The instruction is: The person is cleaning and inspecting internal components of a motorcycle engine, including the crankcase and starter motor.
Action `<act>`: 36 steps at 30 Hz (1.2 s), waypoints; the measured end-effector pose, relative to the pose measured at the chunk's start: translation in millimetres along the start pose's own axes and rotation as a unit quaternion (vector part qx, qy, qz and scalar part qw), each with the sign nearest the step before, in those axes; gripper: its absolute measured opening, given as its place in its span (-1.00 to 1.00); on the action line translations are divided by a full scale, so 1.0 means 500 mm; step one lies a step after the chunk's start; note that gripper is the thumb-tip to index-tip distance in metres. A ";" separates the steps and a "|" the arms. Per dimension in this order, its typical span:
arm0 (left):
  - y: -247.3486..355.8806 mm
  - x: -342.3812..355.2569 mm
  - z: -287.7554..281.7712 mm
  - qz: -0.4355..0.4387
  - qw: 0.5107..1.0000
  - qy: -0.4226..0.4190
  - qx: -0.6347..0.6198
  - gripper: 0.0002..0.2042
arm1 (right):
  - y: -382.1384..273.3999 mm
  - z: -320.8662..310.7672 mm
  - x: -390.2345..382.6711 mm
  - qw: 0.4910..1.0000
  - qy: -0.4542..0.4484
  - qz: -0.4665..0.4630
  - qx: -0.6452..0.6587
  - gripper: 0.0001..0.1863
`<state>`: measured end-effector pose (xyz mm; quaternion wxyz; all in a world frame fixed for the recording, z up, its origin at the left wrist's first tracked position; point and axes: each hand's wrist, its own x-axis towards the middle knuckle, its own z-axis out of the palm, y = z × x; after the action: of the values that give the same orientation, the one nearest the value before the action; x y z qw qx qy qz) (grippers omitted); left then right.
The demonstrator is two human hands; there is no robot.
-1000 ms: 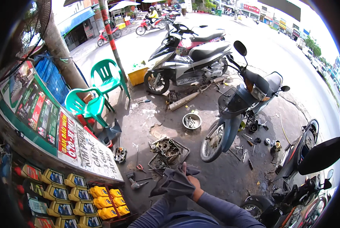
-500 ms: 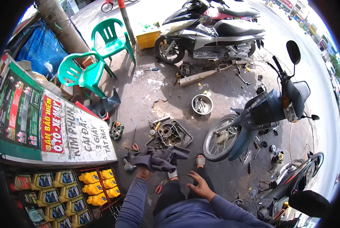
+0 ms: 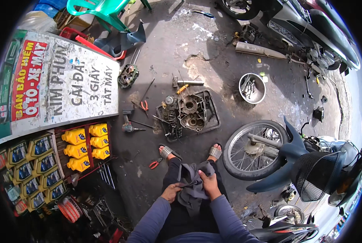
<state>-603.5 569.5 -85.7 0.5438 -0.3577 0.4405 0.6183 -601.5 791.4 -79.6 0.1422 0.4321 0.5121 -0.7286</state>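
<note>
A crumpled dark grey cloth [image 3: 193,192] hangs between my two hands, just above my lap. My left hand [image 3: 172,192] pinches its left side with the fingers closed. On the other side my right hand [image 3: 209,184] is closed round a bunched part, the thumb lying on top. Beyond my sandalled feet, a metal engine casing [image 3: 192,109] sits in a shallow dark tray [image 3: 215,124] on the ground, with smaller greasy parts beside it. Left of the tray lie a cordless drill [image 3: 129,122] and red-handled pliers [image 3: 144,106]. Another pair of red pliers [image 3: 155,163] is near my left foot.
A motorbike's front wheel [image 3: 254,150] stands close on the right. Farther off is a round metal bowl [image 3: 252,88] of parts. At left are a lettered signboard [image 3: 67,77] and a rack with yellow bottles [image 3: 76,150]. A green chair [image 3: 104,12] stands at the far left.
The cloth has come back from beside the engine parts to my lap. My right hand, empty and spread before, now grips it too. The view has tilted down and shifted.
</note>
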 end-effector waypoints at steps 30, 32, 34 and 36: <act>0.725 0.690 -0.092 0.386 0.705 0.081 0.590 -0.32 | 0.016 0.263 0.737 0.653 0.091 -0.323 -0.679 -0.46; 0.711 0.689 -0.085 0.428 0.682 0.151 0.574 -0.34 | 0.023 0.265 0.724 0.656 0.100 -0.324 -0.675 -0.47; 0.708 0.692 -0.090 0.444 0.682 0.149 0.562 -0.31 | 0.023 0.283 0.705 0.663 0.106 -0.264 -0.693 -0.48; 0.706 0.689 -0.082 0.421 0.699 0.168 0.554 -0.36 | 0.043 0.273 0.670 0.672 0.121 -0.221 -0.697 -0.41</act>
<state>-1006.0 647.0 -362.6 0.2440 0.1329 0.8918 0.3571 -849.7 742.3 -338.8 0.1740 0.1662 0.9642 -0.1118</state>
